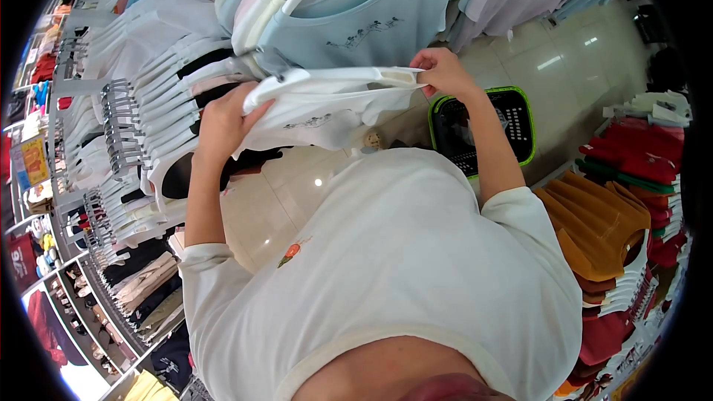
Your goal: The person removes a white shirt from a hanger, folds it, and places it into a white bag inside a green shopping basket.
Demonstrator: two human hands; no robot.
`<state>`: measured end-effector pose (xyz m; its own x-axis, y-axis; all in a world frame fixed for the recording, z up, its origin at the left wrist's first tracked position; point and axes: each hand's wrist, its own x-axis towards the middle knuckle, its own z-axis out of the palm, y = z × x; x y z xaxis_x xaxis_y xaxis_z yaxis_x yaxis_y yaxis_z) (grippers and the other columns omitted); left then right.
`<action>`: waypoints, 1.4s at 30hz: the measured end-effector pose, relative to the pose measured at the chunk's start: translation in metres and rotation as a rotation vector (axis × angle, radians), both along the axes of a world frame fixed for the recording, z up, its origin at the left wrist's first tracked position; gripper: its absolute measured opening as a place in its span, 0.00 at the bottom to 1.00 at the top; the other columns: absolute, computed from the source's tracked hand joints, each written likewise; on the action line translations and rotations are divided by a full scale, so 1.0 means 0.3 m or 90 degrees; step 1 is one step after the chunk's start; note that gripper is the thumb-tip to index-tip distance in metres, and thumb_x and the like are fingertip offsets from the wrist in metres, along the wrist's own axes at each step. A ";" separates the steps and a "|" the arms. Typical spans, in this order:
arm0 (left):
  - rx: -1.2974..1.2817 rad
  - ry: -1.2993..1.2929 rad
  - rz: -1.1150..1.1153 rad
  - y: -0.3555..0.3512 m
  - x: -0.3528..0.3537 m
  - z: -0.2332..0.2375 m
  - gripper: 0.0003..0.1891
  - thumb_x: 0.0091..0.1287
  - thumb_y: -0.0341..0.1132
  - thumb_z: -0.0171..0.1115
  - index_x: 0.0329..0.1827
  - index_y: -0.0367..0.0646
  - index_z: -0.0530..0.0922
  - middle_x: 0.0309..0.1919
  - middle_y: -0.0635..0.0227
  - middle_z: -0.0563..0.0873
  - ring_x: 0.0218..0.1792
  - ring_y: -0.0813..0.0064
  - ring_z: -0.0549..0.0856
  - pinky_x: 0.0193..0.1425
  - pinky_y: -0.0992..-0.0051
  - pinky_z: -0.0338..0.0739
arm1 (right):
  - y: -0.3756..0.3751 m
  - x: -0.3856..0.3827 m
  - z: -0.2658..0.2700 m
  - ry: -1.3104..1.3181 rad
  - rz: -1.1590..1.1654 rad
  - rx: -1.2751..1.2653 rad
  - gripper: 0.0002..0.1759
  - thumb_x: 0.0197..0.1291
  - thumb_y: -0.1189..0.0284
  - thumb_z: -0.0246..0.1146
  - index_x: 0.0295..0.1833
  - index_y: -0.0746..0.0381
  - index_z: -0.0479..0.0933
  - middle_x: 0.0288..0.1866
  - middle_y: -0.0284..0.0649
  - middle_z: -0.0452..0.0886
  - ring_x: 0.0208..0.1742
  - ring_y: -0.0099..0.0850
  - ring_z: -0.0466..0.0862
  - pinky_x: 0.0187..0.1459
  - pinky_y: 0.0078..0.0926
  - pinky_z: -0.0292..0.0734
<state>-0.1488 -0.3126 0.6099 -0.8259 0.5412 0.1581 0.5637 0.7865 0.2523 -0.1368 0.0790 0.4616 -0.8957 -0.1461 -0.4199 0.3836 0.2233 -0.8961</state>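
A white T-shirt point(316, 120) with a small dark print hangs on a white hanger point(327, 75) in front of my chest. My left hand point(226, 122) is closed around the shoulder end at the left, thumb on the front. At the other shoulder, my right hand point(444, 74) pinches the fabric and hanger tip between thumb and fingers. Just behind the held shirt is a light blue T-shirt point(356, 26) with a line of small printed figures, at the front of a hanging row.
Racks of white garments on hangers point(160, 96) line the left side. A black shopping basket with a green rim point(532, 130) stands on the tiled floor point(572, 67). Mustard garments point(594, 219) and red garments point(631, 152) hang at the right.
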 end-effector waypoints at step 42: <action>0.438 -0.076 0.270 0.140 -0.030 -0.289 0.21 0.64 0.42 0.73 0.50 0.34 0.80 0.34 0.55 0.87 0.34 0.70 0.85 0.43 0.70 0.80 | 0.135 -0.315 0.282 0.308 0.081 0.324 0.23 0.52 0.62 0.78 0.48 0.65 0.83 0.39 0.37 0.86 0.39 0.26 0.84 0.44 0.30 0.79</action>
